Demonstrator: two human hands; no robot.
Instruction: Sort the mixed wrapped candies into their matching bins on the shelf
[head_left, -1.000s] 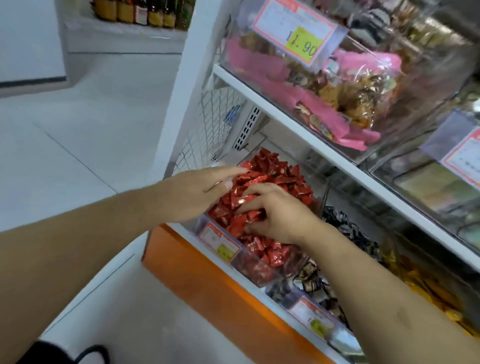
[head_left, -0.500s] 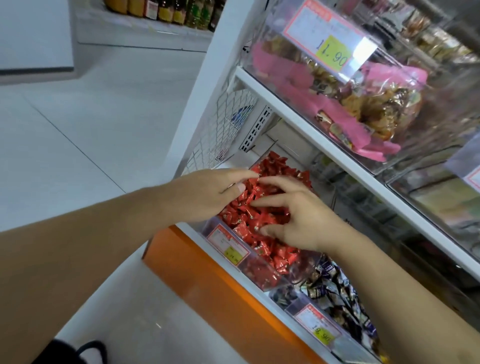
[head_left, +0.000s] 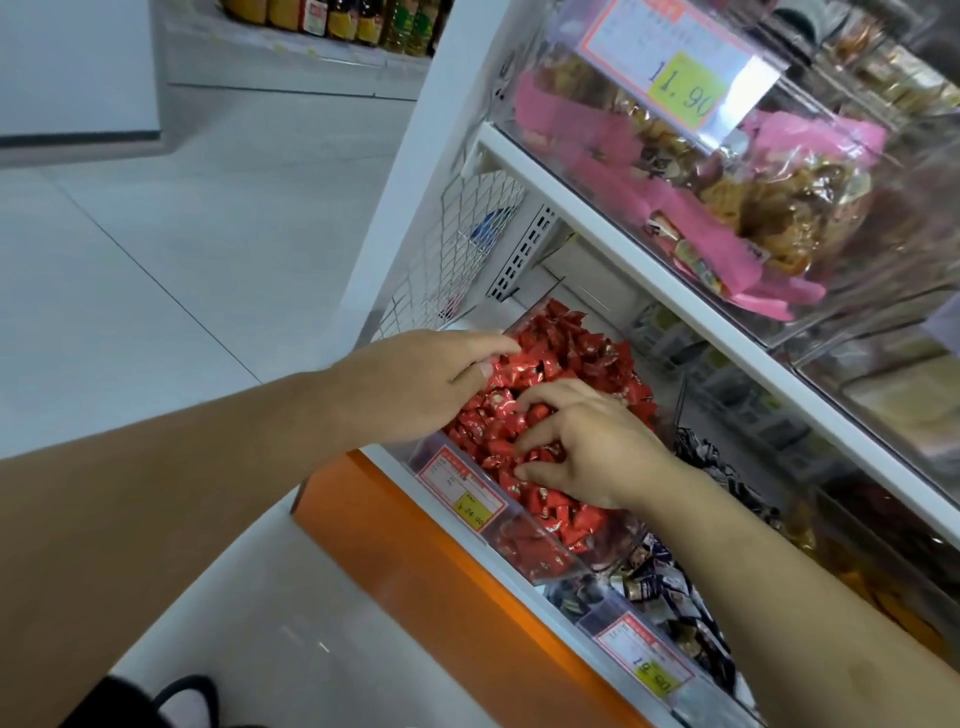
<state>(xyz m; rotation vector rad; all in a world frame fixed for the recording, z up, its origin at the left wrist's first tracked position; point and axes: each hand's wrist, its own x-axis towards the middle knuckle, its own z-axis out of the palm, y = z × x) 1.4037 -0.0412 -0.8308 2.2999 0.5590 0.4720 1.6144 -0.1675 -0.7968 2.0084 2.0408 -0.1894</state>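
Note:
A clear bin (head_left: 524, 553) on the lower shelf is heaped with red wrapped candies (head_left: 576, 348). My left hand (head_left: 415, 382) reaches in from the left, its fingers lying flat on the pile by the bin's left wall. My right hand (head_left: 592, 449) comes in from the right and rests on the middle of the heap, fingers spread and bent with the tips among the red candies. No candy is plainly pinched in either hand. The bin to the right holds dark and silver wrapped candies (head_left: 670, 592).
A white upper shelf edge (head_left: 675, 291) runs just above my hands, carrying a clear bin of pink-wrapped snacks (head_left: 727, 218). A wire mesh panel (head_left: 467, 244) closes the shelf's left end. An orange base (head_left: 441, 561) sits below; pale floor (head_left: 182, 260) lies to the left.
My right hand has slid a little toward the front of the red pile and its fingers have spread. My left hand stays at the bin's left side. The view has shifted slightly.

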